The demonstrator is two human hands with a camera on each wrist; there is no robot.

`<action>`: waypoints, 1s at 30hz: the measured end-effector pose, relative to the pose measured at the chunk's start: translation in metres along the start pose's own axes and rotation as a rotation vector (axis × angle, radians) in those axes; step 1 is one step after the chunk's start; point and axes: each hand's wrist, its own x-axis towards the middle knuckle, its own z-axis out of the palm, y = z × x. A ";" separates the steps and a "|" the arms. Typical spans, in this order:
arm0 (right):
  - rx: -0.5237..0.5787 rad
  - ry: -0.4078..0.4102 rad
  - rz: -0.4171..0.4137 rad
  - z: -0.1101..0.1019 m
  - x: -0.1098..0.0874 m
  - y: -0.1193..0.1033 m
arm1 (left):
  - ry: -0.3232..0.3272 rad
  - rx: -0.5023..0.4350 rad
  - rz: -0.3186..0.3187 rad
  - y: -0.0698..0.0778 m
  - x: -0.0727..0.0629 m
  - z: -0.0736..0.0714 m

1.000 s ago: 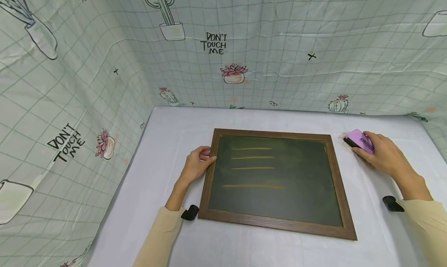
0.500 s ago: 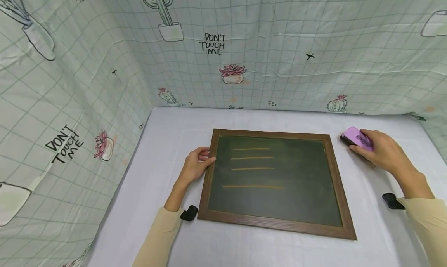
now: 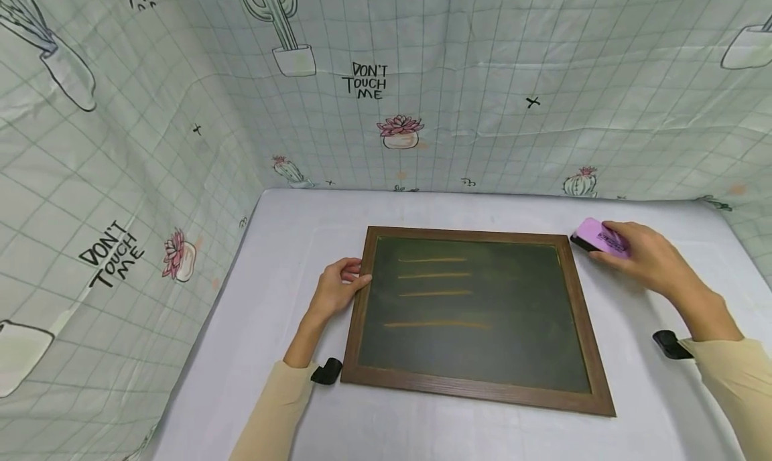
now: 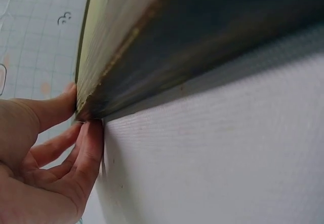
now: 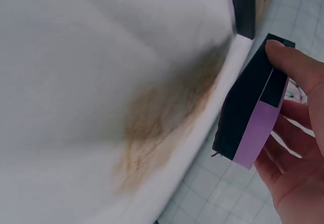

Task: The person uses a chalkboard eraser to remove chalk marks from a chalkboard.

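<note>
A wood-framed chalkboard (image 3: 512, 334) lies on the white-covered table, with several thin yellow-orange lines (image 3: 435, 275) on its left part. At its left edge my left hand (image 3: 334, 290) pinches the frame; the left wrist view shows the thumb (image 4: 58, 106) against the frame's face and the fingers (image 4: 86, 158) at its underside. My right hand (image 3: 657, 260) holds a purple eraser (image 3: 605, 238) with a black felt side, beside the board's upper right corner. In the right wrist view the eraser (image 5: 253, 133) is raised off the cloth, thumb on one side and fingers on the other.
A brownish smudge (image 5: 157, 133) marks the white table cover (image 3: 289, 226) in the right wrist view. Grid-patterned fabric (image 3: 470, 66) with cactus drawings hangs behind the table and along its left side. Black wrist devices (image 3: 327, 371) sit by both sleeves.
My right hand has lifted the eraser from the smudged spot on the cloth and moved it left, toward the board's upper right corner. The left hand keeps its hold on the frame.
</note>
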 end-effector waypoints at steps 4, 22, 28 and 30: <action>0.003 0.008 -0.052 0.002 0.003 -0.008 | 0.000 0.006 -0.013 -0.001 -0.001 -0.001; 0.015 -0.041 -0.115 0.005 0.024 -0.039 | -0.006 -0.022 -0.029 -0.002 0.000 0.000; 0.027 -0.052 -0.153 0.007 0.032 -0.050 | -0.002 -0.021 -0.032 -0.003 0.000 0.001; 0.025 -0.061 -0.158 0.008 0.034 -0.053 | 0.000 -0.017 -0.030 -0.003 0.000 0.001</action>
